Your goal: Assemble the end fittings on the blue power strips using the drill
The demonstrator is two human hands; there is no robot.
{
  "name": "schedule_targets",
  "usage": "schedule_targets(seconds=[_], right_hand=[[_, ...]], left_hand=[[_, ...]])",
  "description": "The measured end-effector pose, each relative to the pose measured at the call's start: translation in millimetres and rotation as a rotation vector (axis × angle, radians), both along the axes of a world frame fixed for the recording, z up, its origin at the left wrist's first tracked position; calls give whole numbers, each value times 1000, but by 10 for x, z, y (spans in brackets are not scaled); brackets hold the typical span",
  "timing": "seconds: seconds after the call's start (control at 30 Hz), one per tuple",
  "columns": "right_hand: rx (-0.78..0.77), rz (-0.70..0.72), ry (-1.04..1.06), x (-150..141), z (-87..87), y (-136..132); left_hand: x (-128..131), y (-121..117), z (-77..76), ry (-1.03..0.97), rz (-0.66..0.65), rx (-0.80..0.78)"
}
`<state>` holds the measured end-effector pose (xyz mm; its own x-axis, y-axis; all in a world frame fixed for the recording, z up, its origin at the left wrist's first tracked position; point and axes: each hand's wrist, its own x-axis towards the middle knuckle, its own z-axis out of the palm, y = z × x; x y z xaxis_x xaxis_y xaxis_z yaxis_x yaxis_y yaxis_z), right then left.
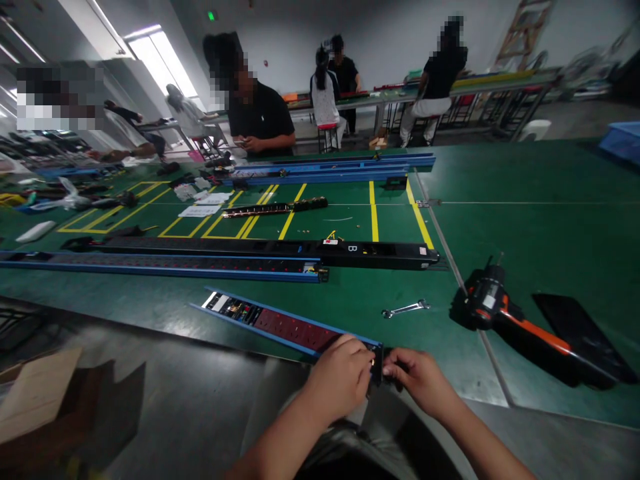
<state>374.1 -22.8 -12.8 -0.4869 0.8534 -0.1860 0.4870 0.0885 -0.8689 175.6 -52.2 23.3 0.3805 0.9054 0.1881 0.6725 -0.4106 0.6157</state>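
Note:
A short power strip (295,328) with blue side rails and dark red sockets lies at a slant at the table's near edge. Its far left end shows bare electronic parts. My left hand (343,373) is closed around the strip's right end, near a black end piece (375,363). Against the outer face of that end, my right hand (417,377) has its fingers pinched together; whatever sits between them is hidden or too small to make out. A silver wrench (406,309) lies beyond my hands, and a black and orange cordless screwdriver (520,323) rests to the right.
Two long strips, one black (370,252) and one blue-railed (165,265), stretch across the green table (525,220). Farther back lie a shorter dark strip (275,208) and papers (200,211). A cardboard box (40,393) stands lower left. A person (263,117) is across the table.

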Motion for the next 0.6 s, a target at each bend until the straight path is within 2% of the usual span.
schedule_targets(seconds=[0.2, 0.37, 0.5, 0.6], right_hand=[[48, -15, -23, -15, -13, -1], [17, -18, -5, -20, -42, 3], [-5, -43, 29, -8, -37, -7], [1, -48, 144, -2, 32, -59]], left_hand=[[-31, 211, 65, 215, -162, -43], [34, 297, 166, 438, -178, -5], [26, 313, 126, 376, -197, 25], [44, 293, 60, 311, -165, 5]])
